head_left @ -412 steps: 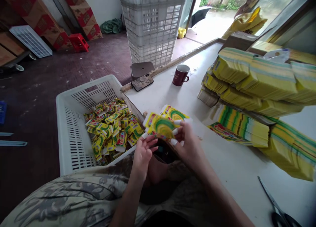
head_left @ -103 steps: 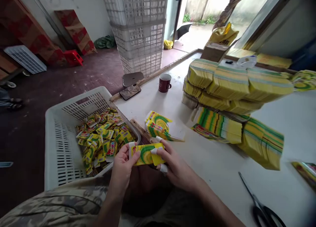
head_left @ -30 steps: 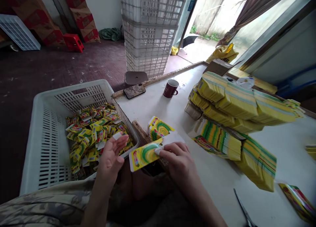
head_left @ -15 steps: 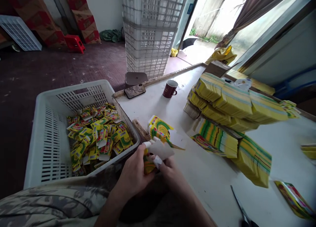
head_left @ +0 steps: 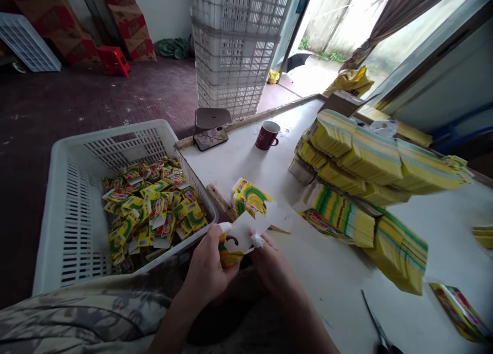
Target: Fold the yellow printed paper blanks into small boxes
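Observation:
Between my hands is a small yellow and green cardboard box (head_left: 230,258), its white inner flaps standing up and a round cut-out showing. My left hand (head_left: 208,264) is closed around its left side, with white wrapping on a fingertip. Thumb and fingers of my right hand (head_left: 269,259) pinch the right edge of the white card; that thumb is wrapped in white too. Just beyond, a stack of flat yellow cartons (head_left: 248,196) lies on the white table (head_left: 327,277). At my left, a white plastic crate (head_left: 54,215) holds many small folded boxes (head_left: 157,205).
Bundled flat cartons (head_left: 358,153) are piled on the right of the table. Scissors (head_left: 375,318) lie near the front, a maroon mug (head_left: 267,136) and phone (head_left: 210,138) farther back. A wooden strip (head_left: 221,202) borders the crate. Tall stacked crates (head_left: 236,51) stand behind.
The box's white flaps have lifted and spread, showing more of the card and its cut-out. My right hand has shifted slightly right; the left stays around the box.

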Motion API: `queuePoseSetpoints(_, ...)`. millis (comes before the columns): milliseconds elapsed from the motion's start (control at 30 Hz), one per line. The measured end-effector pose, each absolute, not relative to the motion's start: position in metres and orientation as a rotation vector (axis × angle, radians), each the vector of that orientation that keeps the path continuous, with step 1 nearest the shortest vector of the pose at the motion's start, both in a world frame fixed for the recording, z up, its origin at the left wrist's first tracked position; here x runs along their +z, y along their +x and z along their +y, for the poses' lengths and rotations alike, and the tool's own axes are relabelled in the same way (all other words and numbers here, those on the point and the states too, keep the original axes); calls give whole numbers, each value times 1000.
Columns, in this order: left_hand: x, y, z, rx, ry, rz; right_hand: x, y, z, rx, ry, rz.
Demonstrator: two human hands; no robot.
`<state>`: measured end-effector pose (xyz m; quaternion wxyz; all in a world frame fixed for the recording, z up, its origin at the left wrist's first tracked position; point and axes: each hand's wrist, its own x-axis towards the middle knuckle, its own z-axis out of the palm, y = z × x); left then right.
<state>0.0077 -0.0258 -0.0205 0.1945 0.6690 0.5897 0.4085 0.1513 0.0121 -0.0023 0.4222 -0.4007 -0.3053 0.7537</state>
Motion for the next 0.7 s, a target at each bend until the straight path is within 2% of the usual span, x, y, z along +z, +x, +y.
queuePoseSetpoints(100,-25,9,-28,1213,1883,1626,-2,145,11,2056,-875,-621)
queuePoseSetpoints(233,-23,9,-27,1247,1879,1625,-5,138,7,2077,-854,-601)
queuePoseSetpoints(467,-23,9,-22,1269,1811,1666,-8,140,-1,1955,-822,-722)
queuePoseSetpoints(700,-11,11,-23,1075,1850,1661,5,133,-1,1599,-1107,-1049)
